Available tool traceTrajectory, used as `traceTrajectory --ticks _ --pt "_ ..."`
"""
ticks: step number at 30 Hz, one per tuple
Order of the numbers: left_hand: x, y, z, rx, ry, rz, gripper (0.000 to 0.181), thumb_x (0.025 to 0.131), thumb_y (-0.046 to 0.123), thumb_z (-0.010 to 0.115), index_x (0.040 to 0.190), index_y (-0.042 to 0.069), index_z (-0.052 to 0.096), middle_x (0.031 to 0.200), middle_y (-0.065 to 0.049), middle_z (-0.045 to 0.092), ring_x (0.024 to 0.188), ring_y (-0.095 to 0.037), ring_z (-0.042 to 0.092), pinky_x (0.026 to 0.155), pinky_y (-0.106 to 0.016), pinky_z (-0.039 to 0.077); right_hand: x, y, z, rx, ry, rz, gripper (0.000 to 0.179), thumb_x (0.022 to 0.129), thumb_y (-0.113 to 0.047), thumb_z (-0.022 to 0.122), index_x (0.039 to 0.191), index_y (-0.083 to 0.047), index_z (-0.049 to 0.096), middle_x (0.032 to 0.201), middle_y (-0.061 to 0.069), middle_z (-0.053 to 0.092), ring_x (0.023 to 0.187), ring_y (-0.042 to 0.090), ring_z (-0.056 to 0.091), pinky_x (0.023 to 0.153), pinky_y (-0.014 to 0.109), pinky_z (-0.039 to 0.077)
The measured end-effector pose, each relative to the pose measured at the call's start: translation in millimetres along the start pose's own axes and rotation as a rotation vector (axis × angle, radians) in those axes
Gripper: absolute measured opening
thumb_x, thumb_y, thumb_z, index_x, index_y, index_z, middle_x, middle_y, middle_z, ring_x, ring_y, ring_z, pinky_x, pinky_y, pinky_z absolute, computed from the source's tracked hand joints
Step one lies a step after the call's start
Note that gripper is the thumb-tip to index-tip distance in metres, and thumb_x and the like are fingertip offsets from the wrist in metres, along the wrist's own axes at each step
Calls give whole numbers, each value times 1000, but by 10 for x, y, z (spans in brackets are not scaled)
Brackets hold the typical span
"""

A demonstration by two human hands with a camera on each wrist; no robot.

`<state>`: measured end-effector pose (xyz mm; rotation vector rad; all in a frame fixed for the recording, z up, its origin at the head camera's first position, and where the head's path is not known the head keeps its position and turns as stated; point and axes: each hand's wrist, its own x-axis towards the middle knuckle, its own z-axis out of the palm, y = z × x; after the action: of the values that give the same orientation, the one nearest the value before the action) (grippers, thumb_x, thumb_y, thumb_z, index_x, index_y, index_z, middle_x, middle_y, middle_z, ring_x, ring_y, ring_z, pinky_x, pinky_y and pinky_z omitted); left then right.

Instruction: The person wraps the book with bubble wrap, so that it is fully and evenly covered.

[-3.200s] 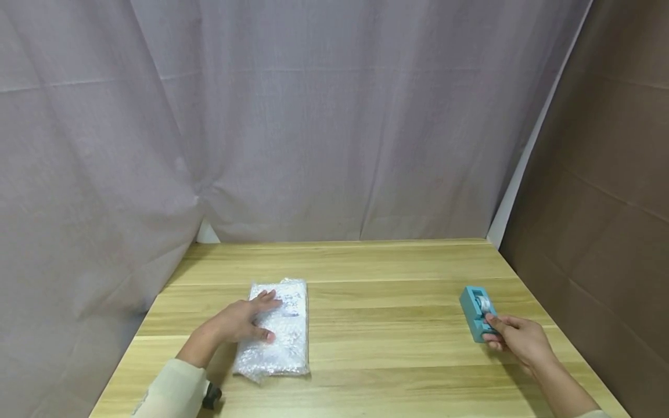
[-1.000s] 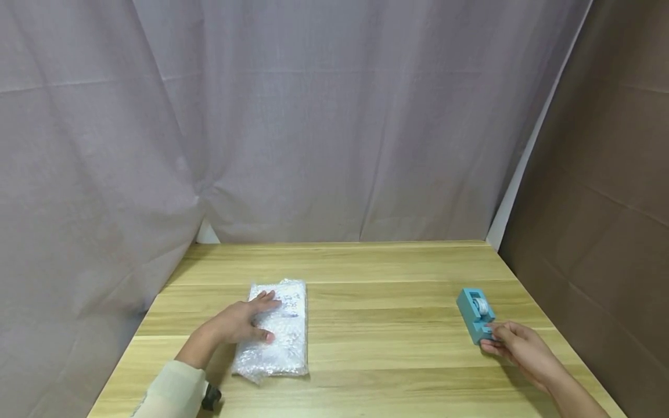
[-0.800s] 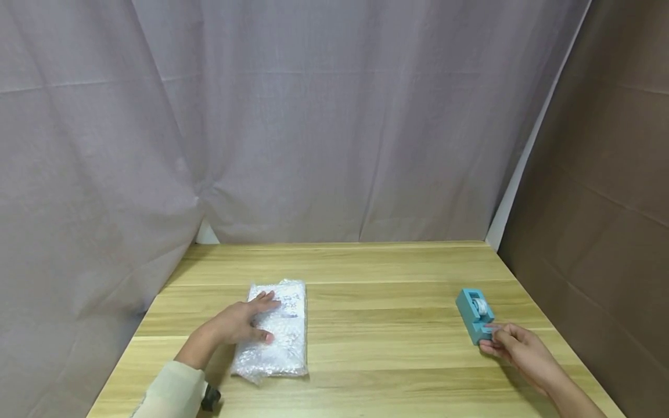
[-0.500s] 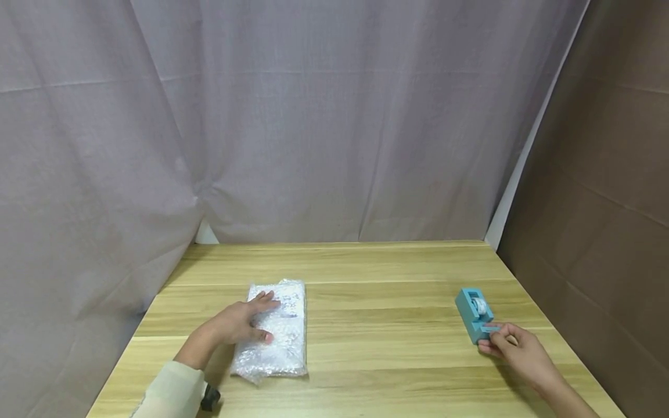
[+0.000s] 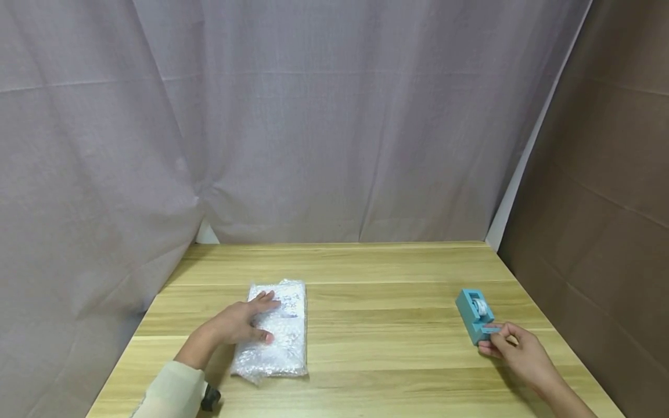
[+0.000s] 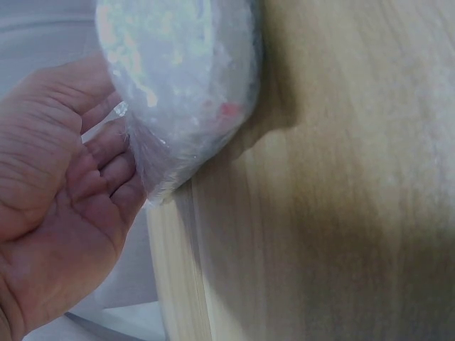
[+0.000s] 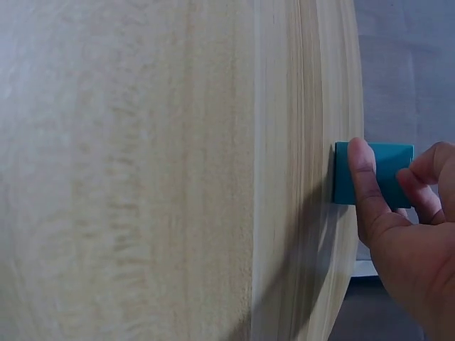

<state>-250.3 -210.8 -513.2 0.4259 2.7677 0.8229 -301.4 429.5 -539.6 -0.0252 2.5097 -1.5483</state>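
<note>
A flat package in bubble wrap (image 5: pixel 284 342) lies on the table at left in the head view. My left hand (image 5: pixel 241 321) rests on it with fingers spread; in the left wrist view its palm (image 6: pixel 64 192) is beside the wrap's edge. At right stands a blue tape dispenser (image 5: pixel 468 319) holding a roll of clear tape (image 5: pixel 479 306). My right hand (image 5: pixel 522 351) is at its near end. Thumb and forefinger pinch what looks like the tape's end at the cutter, while other fingers touch the dispenser's front (image 7: pixel 387 170). The tape itself is hard to make out.
The wooden table (image 5: pixel 376 337) stretches between both hands. A grey curtain (image 5: pixel 313 128) hangs behind it, and a brown cloth (image 5: pixel 601 174) borders the right side. A dark band (image 5: pixel 211 397) is at the left wrist.
My right hand has moved from the tape roll to the dispenser's near end, and its thumb and forefinger now form a pinch there. The dispenser has shifted slightly; the left hand stays put.
</note>
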Motion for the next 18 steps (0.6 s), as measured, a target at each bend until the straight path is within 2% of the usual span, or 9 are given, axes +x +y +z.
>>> traceTrajectory --ticks 10,18 --pt "-5 26 -17 -3 -5 4 90 91 43 88 167 16 49 182 -16 27 169 -48 24 133 -75 23 -36 30 22 -37 28 -42 25 112 -2 45 89 6 50 163 47 40 96 9 83 89 21 66" --pt "-23 52 -27 -21 -17 1 91 91 41 88 167 14 49 182 -17 27 169 -48 23 133 -75 22 -54 26 15 -2 28 20 28 115 -13 50 97 7 58 160 41 47 99 9 83 90 16 64"
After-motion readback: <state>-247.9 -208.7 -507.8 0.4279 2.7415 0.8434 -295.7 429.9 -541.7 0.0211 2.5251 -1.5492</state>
